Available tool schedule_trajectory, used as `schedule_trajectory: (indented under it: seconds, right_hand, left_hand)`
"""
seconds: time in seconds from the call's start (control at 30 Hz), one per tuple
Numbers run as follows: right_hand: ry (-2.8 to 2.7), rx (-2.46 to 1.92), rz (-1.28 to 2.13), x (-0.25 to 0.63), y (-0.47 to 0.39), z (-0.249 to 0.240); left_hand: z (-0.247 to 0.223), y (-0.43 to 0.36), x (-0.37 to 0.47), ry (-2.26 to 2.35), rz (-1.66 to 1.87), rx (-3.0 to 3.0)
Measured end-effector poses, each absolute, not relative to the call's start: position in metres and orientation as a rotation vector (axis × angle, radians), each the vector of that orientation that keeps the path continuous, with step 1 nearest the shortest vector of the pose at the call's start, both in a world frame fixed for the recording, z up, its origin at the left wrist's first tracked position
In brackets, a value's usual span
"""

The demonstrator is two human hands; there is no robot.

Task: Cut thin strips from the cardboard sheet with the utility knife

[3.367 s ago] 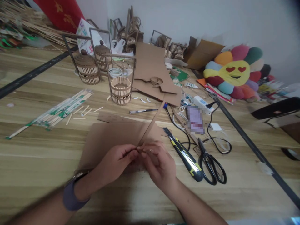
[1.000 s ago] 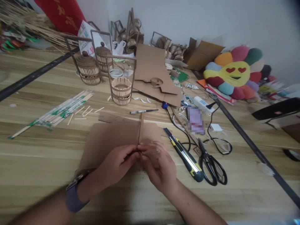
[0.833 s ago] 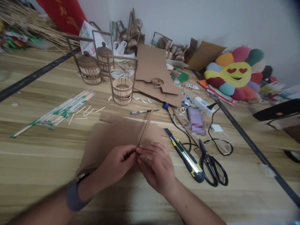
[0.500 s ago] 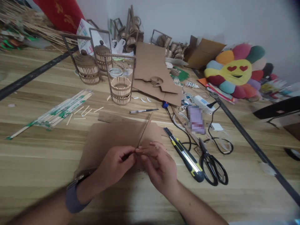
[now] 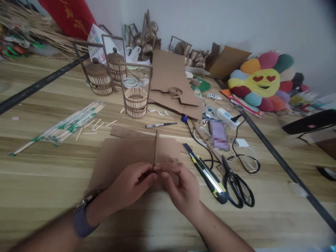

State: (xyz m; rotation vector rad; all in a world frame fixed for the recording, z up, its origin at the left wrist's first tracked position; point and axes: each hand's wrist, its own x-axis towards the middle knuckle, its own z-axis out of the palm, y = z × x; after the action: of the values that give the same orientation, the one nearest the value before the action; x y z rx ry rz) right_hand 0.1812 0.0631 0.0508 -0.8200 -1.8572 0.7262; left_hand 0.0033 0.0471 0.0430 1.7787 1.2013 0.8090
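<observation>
A narrow cardboard strip (image 5: 156,147) stands up between my two hands, its far end pointing away from me. My left hand (image 5: 133,182), with a watch on the wrist, pinches its near end between thumb and fingers. Pressed close on the other side, my right hand (image 5: 181,187) also has its fingers closed on the strip. The strip's near end is hidden by my fingers. Under the hands lies a flat cardboard sheet (image 5: 118,150). To the right of my right hand are a yellow and black utility knife (image 5: 207,175) and black-handled scissors (image 5: 237,185).
Beyond the sheet lies a pen (image 5: 161,125). A small wooden-stick bucket (image 5: 135,101) with a tall handle stands behind it, near two lidded ones. Bagged sticks (image 5: 70,124) lie left. Cables, a phone (image 5: 219,134) and a power strip (image 5: 228,117) are at right.
The cardboard strip has swung from leaning right to pointing nearly straight away from me. Both hands keep hold of it, with the fingers shifted slightly.
</observation>
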Motion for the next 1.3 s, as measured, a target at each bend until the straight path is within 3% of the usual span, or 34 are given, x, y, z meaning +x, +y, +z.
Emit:
schedule_trajectory:
  seconds: [0.4, 0.9, 1.3]
  right_hand:
    - [-2.119, -0.754, 0.220, 0.1824, 0.0667, 0.0442]
    - [-1.644, -1.007, 0.910, 0.1818, 0.0697, 0.0467]
    - [-2.036, -0.718, 0.309, 0.1792, 0.0671, 0.0463]
  left_hand:
    - [0.0406, 0.0468, 0.0051, 1.227, 0.800, 1.702]
    - [0.0414, 0.0467, 0.0034, 1.140, 0.744, 1.878]
    - [0.0425, 0.0494, 0.0029, 1.198, 0.752, 1.676]
